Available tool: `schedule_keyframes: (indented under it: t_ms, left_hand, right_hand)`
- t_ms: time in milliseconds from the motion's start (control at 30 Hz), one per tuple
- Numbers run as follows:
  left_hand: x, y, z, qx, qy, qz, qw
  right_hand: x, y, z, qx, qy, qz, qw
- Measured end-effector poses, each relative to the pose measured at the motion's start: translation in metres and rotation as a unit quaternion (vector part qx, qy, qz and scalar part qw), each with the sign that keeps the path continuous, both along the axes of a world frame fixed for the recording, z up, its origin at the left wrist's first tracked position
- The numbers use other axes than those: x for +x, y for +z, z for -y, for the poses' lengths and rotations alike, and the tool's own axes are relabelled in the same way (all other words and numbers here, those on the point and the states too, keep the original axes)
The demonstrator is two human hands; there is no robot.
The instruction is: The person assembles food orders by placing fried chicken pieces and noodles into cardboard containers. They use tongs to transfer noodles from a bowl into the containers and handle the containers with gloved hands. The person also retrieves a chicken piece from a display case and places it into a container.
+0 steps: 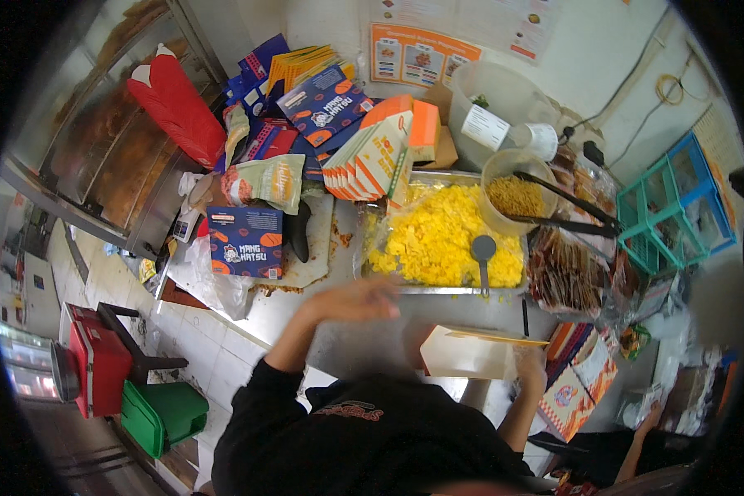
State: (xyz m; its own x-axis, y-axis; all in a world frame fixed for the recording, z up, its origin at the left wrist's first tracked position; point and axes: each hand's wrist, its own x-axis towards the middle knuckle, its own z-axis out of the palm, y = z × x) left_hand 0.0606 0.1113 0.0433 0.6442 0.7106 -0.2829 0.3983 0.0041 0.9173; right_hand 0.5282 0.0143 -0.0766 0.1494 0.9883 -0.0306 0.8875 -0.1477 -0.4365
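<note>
My left hand point(360, 299) is over the near side of the steel table, fingers stretched out and slightly blurred, holding nothing. It is just in front of a metal tray point(438, 289) of yellow scrambled egg point(438, 227). A grey scoop point(483, 250) lies on the egg. At the table's front edge, my right hand point(531, 368) grips the right end of a paper food box point(467, 354) with a pale inside. Its fingertips are partly hidden. Close by that hand are stacked printed cartons point(572, 388).
A clear tub point(498, 217) of brown crumbly food stands at the tray's far right, with black tongs point(574, 207) across it. Packed sachets point(566, 269) lie right of the tray. Folded boxes point(372, 157) crowd the back. A blue box point(246, 241) stands left. Another person's hand point(649, 420) shows lower right.
</note>
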Motion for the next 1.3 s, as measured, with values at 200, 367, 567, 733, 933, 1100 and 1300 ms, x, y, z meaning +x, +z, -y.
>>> schedule_keyframes:
  t_ms: [200,367,567,733,933,1100,1300]
  left_hand:
    - [-0.122,0.087,-0.193,0.388,0.253,-0.081,0.883]
    - [-0.194,0.092,-0.355,0.488,0.399,-0.382,0.676]
    - [-0.207,0.049,-0.453,0.451,0.355,-0.540,0.616]
    - [-0.209,0.039,-0.473,0.446,0.393,-0.569,0.569]
    - [-0.227,0.086,-0.437,0.410,0.490,-0.499,0.586]
    - [-0.213,0.186,-0.341,0.600,0.563,-0.110,0.558]
    - [-0.106,0.181,-0.117,0.655,0.487,0.060,0.575]
  right_hand:
    - [-0.031,0.006,-0.008,-0.076,-0.146,0.030,0.986]
    - [-0.039,-0.003,-0.016,-0.053,-0.153,0.158,0.974]
    - [-0.022,-0.012,-0.007,-0.076,-0.097,0.069,0.990]
    - [-0.033,0.002,0.003,-0.079,-0.133,0.039,0.987]
    - [-0.054,0.039,-0.004,-0.085,-0.171,0.052,0.980]
    - [-0.068,0.129,-0.007,-0.198,-0.076,0.163,0.963]
    - [-0.132,0.222,-0.032,-0.111,0.141,-0.078,0.981]
